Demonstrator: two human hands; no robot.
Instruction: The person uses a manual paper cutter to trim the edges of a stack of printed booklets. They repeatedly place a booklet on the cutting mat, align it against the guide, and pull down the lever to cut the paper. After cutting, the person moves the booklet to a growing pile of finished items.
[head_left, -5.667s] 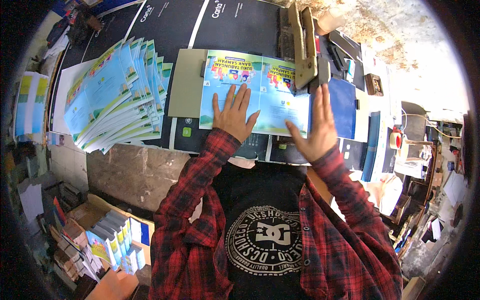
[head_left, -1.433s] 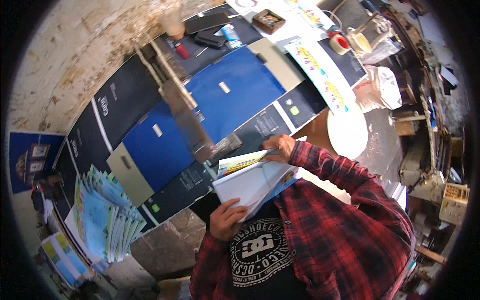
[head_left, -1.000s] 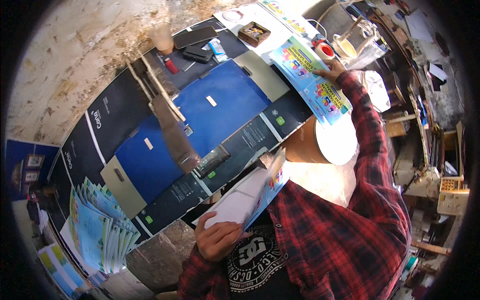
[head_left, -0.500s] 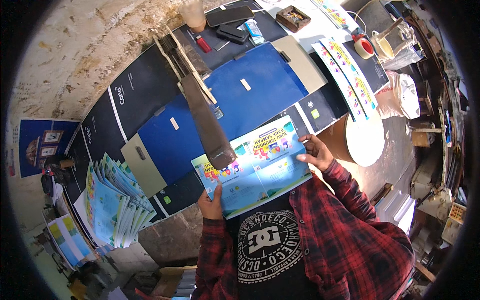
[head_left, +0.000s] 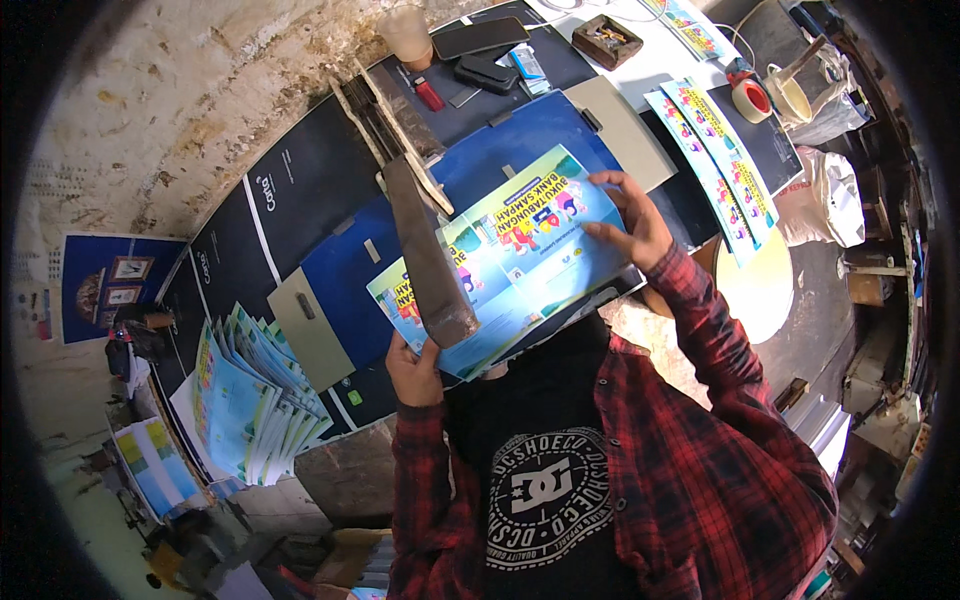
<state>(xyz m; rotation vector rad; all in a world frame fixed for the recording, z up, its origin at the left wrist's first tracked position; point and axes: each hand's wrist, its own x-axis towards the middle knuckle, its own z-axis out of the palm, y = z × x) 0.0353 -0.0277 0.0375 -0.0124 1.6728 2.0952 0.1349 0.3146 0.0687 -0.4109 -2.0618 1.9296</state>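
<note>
Booklet (head_left: 520, 265) flat, long axis upper-right

Big change from a few seconds back: then both palms lay flat on the printed cover on the tabletop, and now the cover (head_left: 520, 255) is up off the surface, held at two edges. The left hand (head_left: 415, 370) grips its lower corner at about 7 o'clock, where a second ago it clutched a thick white stack against the chest. The right hand (head_left: 635, 220), which had stretched out to a sheet at 1 o'clock, is back in, fingers spread on the cover's 3 o'clock edge. The cover has slid further under the long lever blade (head_left: 425, 250) since half a second ago.
</note>
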